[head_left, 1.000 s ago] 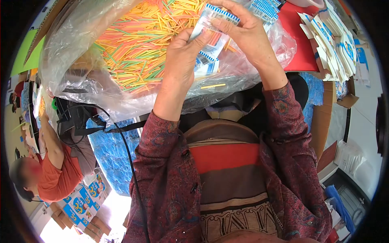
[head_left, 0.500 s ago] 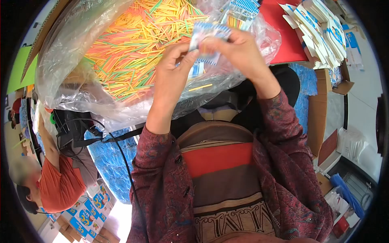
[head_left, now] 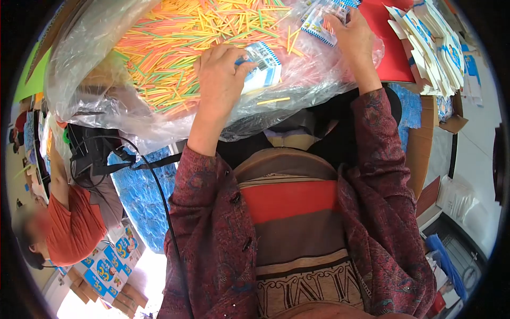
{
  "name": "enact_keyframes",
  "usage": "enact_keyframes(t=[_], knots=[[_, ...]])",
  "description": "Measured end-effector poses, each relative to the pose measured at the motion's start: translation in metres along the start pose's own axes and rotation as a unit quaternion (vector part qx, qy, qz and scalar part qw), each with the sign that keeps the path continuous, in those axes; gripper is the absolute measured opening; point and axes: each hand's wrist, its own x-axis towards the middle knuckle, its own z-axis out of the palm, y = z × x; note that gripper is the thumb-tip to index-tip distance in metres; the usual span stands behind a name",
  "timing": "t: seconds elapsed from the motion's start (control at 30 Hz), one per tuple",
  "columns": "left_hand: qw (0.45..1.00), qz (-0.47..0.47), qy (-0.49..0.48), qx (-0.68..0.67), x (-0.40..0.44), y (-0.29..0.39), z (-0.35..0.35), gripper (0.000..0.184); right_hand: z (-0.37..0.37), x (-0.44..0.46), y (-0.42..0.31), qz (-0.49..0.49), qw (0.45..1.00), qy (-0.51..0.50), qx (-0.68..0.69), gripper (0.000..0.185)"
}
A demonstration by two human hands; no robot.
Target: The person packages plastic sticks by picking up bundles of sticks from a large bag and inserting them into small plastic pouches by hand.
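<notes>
Many thin yellow, orange and green sticks [head_left: 175, 53] lie heaped in a large clear plastic bag [head_left: 87, 58]. My left hand [head_left: 220, 69] is over the heap's near right part, its thumb and fingers closed on the left edge of a blue-and-white packet [head_left: 264, 66]. Farther right, my right hand [head_left: 353, 37] pinches another blue-and-white packet [head_left: 320, 25] at the bag's far right side. One yellow stick [head_left: 273, 100] lies apart on the plastic near the front edge.
A red surface [head_left: 390, 42] is at the right, beside a stack of folded white-and-blue cartons [head_left: 433, 50]. At the left sits a person in an orange shirt [head_left: 77, 226]. A black cable [head_left: 159, 186] hangs along my left sleeve.
My hands have moved apart. The packet both hands held has gone right with my right hand, while my left hand has closed on a packet lying on the bag.
</notes>
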Motion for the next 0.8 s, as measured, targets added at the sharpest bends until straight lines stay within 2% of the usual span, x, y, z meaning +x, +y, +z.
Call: enact_keyframes(t=[0.13,0.2,0.27,0.37,0.43,0.5,0.53,0.63,0.67,0.73,0.77,0.8], knots=[[1.0,-0.002,-0.005,0.016,0.003,-0.003,0.003,0.015,-0.002,-0.001,-0.007,0.035,0.994,0.0,0.108,0.032],[1.0,-0.015,-0.007,0.022,0.004,-0.003,0.007,0.012,-0.018,-0.009,-0.026,0.039,0.995,0.085,0.033,0.029],[1.0,-0.016,0.002,0.016,0.003,-0.004,0.01,0.011,-0.023,-0.011,-0.03,0.038,0.991,0.128,-0.005,0.028],[1.0,-0.014,0.018,0.011,0.002,-0.004,0.01,0.009,-0.014,-0.018,-0.022,-0.102,0.971,0.099,0.192,0.027],[0.996,0.023,0.084,-0.013,0.002,-0.001,0.007,0.009,-0.013,-0.038,-0.048,-0.054,0.951,-0.056,0.3,0.026],[0.992,0.041,0.116,-0.025,0.002,0.003,0.003,0.009,-0.026,-0.05,-0.082,-0.011,0.935,-0.206,0.29,0.024],[0.992,0.05,0.118,-0.019,0.001,0.005,0.0,0.011,-0.023,-0.051,-0.087,-0.011,0.934,-0.207,0.291,0.024],[0.99,0.067,0.124,-0.005,0.004,0.014,-0.009,0.015,-0.011,-0.056,-0.095,0.046,0.887,-0.299,0.349,0.02],[0.988,0.038,0.139,-0.045,0.006,0.021,-0.009,0.017,-0.009,-0.058,-0.094,0.045,0.887,-0.3,0.349,0.02],[0.977,-0.02,0.169,-0.125,0.009,0.03,-0.012,0.022,-0.005,-0.061,-0.089,0.055,0.854,-0.274,0.439,0.018],[0.977,-0.021,0.171,-0.125,0.007,0.03,-0.014,0.022,-0.004,-0.063,-0.088,0.06,0.834,-0.261,0.481,0.017],[0.961,-0.092,0.113,-0.234,0.004,0.03,-0.017,0.022,-0.008,-0.064,-0.092,0.059,0.834,-0.263,0.481,0.017]])
